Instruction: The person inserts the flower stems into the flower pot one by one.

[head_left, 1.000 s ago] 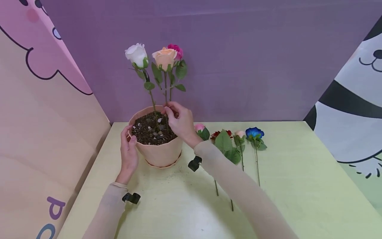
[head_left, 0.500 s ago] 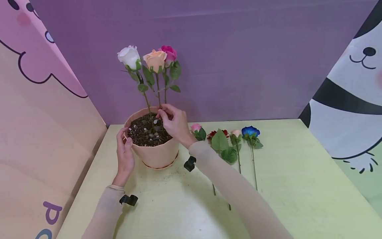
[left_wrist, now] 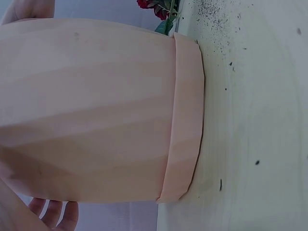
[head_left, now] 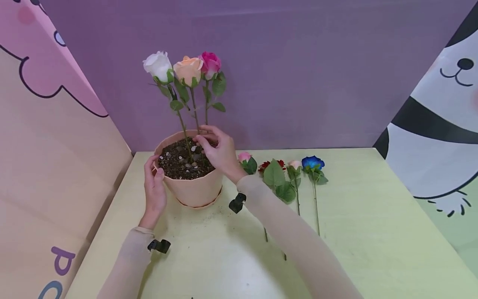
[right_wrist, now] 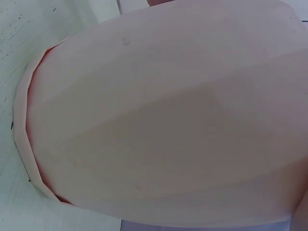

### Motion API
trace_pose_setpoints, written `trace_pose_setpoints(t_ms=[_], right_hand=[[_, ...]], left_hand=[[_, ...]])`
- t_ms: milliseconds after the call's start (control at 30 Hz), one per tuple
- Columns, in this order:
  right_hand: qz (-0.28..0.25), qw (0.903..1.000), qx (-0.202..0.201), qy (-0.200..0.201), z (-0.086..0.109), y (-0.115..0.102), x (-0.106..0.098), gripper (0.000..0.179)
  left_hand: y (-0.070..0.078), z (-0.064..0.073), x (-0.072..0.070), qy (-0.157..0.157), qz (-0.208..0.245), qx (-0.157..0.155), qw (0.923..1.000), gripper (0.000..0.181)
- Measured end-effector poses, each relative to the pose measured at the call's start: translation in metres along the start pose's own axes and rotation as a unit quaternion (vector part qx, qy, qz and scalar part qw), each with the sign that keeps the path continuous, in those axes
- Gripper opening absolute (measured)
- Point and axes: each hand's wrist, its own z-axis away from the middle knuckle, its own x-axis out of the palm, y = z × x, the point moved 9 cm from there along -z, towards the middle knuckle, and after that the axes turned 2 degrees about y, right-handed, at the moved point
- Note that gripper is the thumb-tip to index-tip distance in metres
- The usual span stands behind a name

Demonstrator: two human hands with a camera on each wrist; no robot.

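Note:
A pale pink flower pot [head_left: 194, 191] filled with dark soil [head_left: 175, 164] stands on its saucer at the table's left. My left hand [head_left: 154, 195] holds it at the left side, thumb near the rim; its fingertips [left_wrist: 53, 211] show past the pot in the left wrist view. Over the soil, my right hand [head_left: 221, 153] pinches the stem of a peach rose [head_left: 188, 70] low down, between thumb and fingers. A white rose [head_left: 157, 66] stands upright to its left, a magenta rose [head_left: 210, 64] behind on the right. The pot wall fills the right wrist view.
Right of the pot lie a pink rose [head_left: 245, 157], a dark red flower [head_left: 278, 166] partly under leaves, a pale pink rose [head_left: 295, 164] and a blue rose [head_left: 313, 162]. Soil crumbs dot the table [head_left: 373, 216]. A purple panel [head_left: 298, 83] backs it.
The peach rose has shifted left, away from the magenta rose and closer to the white one. My right hand stays at its stem; my left hand keeps its hold on the pot.

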Motion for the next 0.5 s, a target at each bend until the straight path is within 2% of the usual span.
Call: trace_pose_setpoints(t_ms=[133,300,500], right_hand=[[0.015,0.9997,0.008,0.015,0.000,0.000,-0.004,0.038],[0.003,0.9991,0.022,0.035,0.001,0.003,-0.009,0.042],[-0.009,0.9989,0.009,0.045,0.001,-0.003,-0.015,0.037]], left_hand=[[0.000,-0.002,0.000,0.008,-0.002,0.002,1.0000,0.051],[-0.001,-0.002,0.001,0.009,-0.002,-0.005,0.9999,0.051],[-0.001,-0.002,-0.001,0.005,-0.010,-0.005,0.9999,0.051]])
